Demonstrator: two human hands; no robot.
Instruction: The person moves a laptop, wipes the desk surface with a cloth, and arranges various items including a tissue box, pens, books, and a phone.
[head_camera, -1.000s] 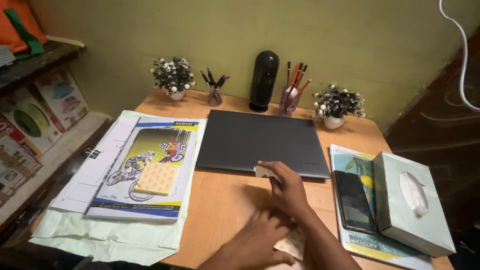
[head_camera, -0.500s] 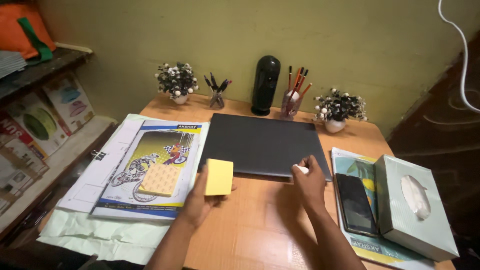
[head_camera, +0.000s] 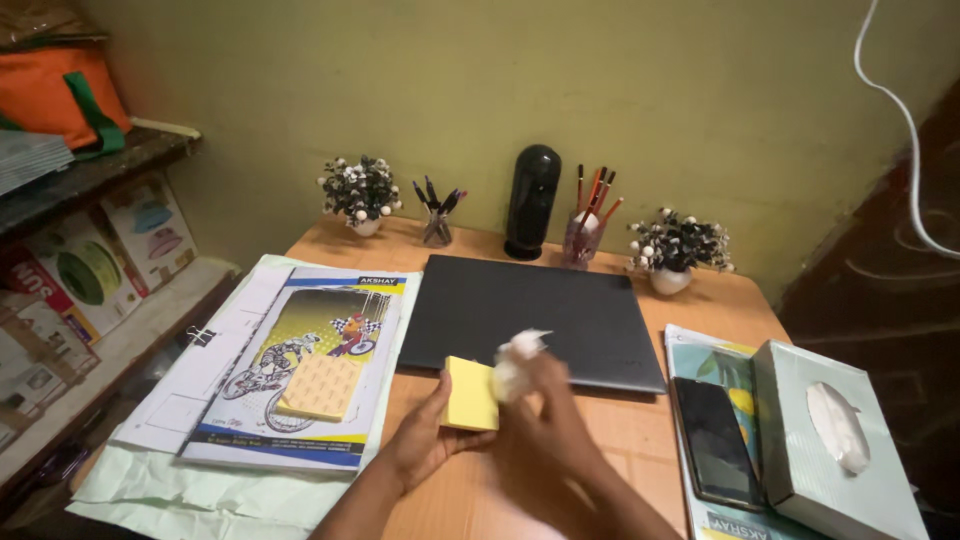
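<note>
My left hand (head_camera: 425, 440) holds a yellow pad of sticky notes (head_camera: 471, 394) just above the wooden desk (head_camera: 640, 430), in front of the closed dark laptop (head_camera: 530, 305). My right hand (head_camera: 545, 420) grips a crumpled white tissue (head_camera: 515, 362) and presses it against the right side of the yellow pad. The right hand is blurred by motion.
A notebook with a second yellow pad (head_camera: 318, 386) on it lies on papers at the left. At the right are a black phone (head_camera: 715, 440) and a tissue box (head_camera: 835, 435). Two flower pots, pen cups and a black speaker (head_camera: 530, 200) line the wall.
My right hand swung left from the laptop's front right corner with the tissue to the yellow pad. My left hand and the pad shifted slightly right and lower.
</note>
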